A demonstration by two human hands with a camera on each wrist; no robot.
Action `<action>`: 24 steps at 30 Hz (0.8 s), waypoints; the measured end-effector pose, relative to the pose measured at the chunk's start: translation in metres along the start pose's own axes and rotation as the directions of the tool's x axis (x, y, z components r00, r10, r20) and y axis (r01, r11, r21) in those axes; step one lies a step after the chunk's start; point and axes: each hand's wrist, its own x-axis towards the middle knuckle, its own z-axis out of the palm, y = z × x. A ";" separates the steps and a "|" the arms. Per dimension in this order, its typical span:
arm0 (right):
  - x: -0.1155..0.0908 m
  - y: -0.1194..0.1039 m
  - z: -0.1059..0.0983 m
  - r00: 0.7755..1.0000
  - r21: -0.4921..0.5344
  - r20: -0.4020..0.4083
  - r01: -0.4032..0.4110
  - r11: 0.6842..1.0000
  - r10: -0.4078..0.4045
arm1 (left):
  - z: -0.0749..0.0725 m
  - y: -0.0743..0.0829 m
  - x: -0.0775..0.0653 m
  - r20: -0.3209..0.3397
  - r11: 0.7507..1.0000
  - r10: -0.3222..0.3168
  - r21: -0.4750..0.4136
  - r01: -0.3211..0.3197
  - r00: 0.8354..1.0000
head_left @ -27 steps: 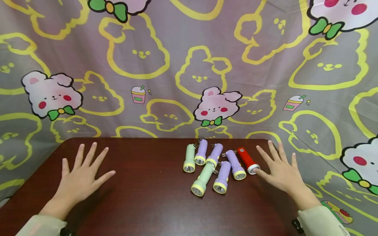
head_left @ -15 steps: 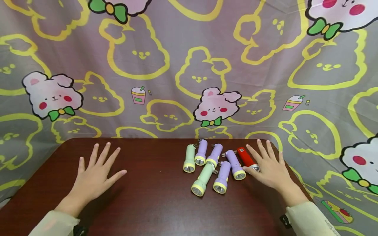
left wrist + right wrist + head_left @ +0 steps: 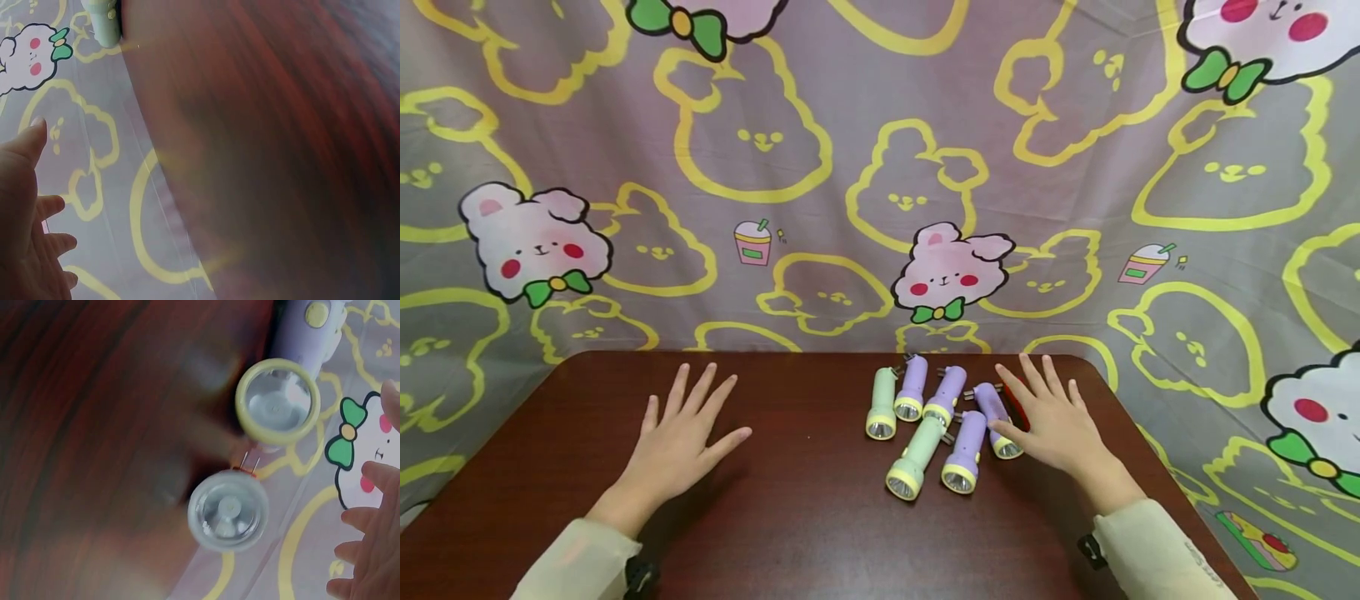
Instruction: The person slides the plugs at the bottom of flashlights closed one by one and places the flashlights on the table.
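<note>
My left hand (image 3: 677, 446) hovers over the left half of the table with its fingers spread, holding nothing. My right hand (image 3: 1056, 421), fingers also spread, is over the right side and partly covers a red flashlight (image 3: 1019, 408). Its thumb overlaps a purple flashlight (image 3: 989, 404) in the head view. Other purple flashlights (image 3: 967, 446) and two pale green ones, the nearer green flashlight (image 3: 917, 457) and the farther green flashlight (image 3: 882, 398), lie loosely grouped. In the right wrist view, the red flashlight's white-rimmed head (image 3: 228, 511) faces the camera below a yellow-rimmed purple flashlight (image 3: 300, 340).
The dark reddish-brown table (image 3: 805, 533) has rounded far corners. Behind it hangs a grey cloth (image 3: 820, 225) printed with rabbits and yellow outlines. Folding plug prongs stick out from several flashlights. A black band (image 3: 1092, 552) sits at the right wrist.
Both hands have moved inward: the left to the right, the right to the left, across the red flashlight and up to the purple one. The flashlights have stayed in place.
</note>
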 end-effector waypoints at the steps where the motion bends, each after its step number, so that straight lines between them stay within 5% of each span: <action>1: 0.001 -0.002 0.000 1.000 -0.001 -0.001 0.005 1.000 -0.005 | 0.002 0.001 0.001 0.002 1.000 0.002 -0.003 -0.002 1.000; 24: 0.035 -0.046 0.019 0.995 0.087 0.019 0.099 0.991 -0.101 | 0.040 0.032 0.032 -0.001 0.994 0.065 -0.093 -0.065 0.998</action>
